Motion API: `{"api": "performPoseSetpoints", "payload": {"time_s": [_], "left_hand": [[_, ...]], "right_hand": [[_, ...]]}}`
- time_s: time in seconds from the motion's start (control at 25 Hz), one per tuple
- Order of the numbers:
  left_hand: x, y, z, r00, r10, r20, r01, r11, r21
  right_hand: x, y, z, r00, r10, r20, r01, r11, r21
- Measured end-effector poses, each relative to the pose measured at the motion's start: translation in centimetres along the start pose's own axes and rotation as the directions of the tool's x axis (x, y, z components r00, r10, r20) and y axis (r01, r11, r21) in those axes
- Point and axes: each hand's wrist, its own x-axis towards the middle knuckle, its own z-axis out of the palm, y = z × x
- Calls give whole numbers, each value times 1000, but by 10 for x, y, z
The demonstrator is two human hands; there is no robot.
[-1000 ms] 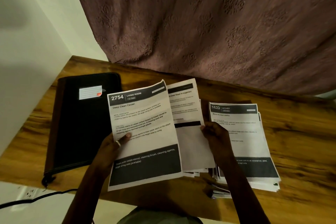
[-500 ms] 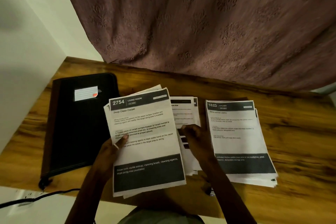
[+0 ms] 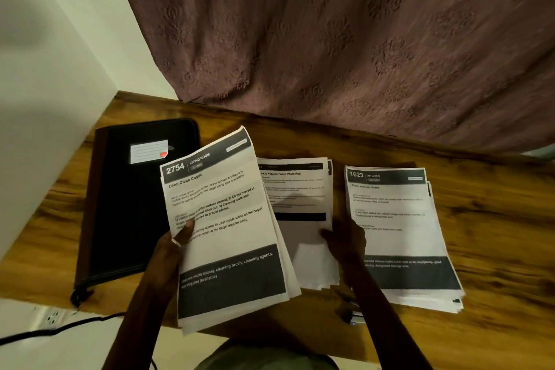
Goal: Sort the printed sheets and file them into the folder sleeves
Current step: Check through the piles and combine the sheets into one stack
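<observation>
My left hand (image 3: pixel 172 252) grips a bundle of printed sheets (image 3: pixel 228 228) tilted above the table, thumb on the top page headed "2754 Living Room". My right hand (image 3: pixel 345 242) holds the right edge of a sheet on the middle pile (image 3: pixel 300 204), whose top page is about a family photo wall. A third pile (image 3: pixel 396 234), topped by "1623 Kitchen", lies flat at the right. The closed black zip folder (image 3: pixel 129 204) with a white label lies at the left.
The wooden table (image 3: pixel 495 249) meets a white wall at the left and a mauve curtain (image 3: pixel 345 39) behind. A small dark object (image 3: pixel 354 317) lies near the front edge under my right forearm. A black cable (image 3: pixel 60 329) and a wall socket (image 3: pixel 52 317) sit below the table.
The left-hand bundle tilted and rose a little. My right hand shifted from the middle pile's centre to its right edge, and a different top sheet now shows there.
</observation>
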Motion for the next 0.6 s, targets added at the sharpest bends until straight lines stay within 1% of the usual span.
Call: {"api": "performPoseSetpoints", "payload": {"time_s": [0.12, 0.2, 0.28, 0.36, 0.44, 0.52, 0.56, 0.6], "left_hand": [[1, 1, 2, 1000, -4, 9, 4, 1000, -1], [2, 1, 4, 1000, -3, 10, 3, 1000, -4], [4, 1, 6, 1000, -6, 8, 6, 1000, -4], [5, 1, 7, 1000, -11, 16, 12, 1000, -5], [4, -1, 9, 999, -4, 33, 4, 1000, 2], [3, -2, 11, 999, 15, 46, -17, 999, 37], [3, -2, 12, 999, 21, 49, -24, 999, 49], [4, -1, 14, 998, 21, 51, -24, 998, 54]], "right_hand": [[4, 3, -6, 1000, 26, -6, -26, 1000, -14], [3, 1, -13, 999, 43, -16, -43, 999, 13], [-1, -2, -19, 996, 15, -86, -16, 1000, -20], [-8, -5, -25, 972, -101, -211, 71, 987, -143], [-13, -7, -31, 909, -251, -332, 198, 962, -186], [-13, -10, -37, 855, -379, -354, 350, 925, -146], [-12, -12, -41, 847, -418, -329, 408, 907, -102], [-10, -14, -44, 862, -418, -288, 426, 904, -36]]}}
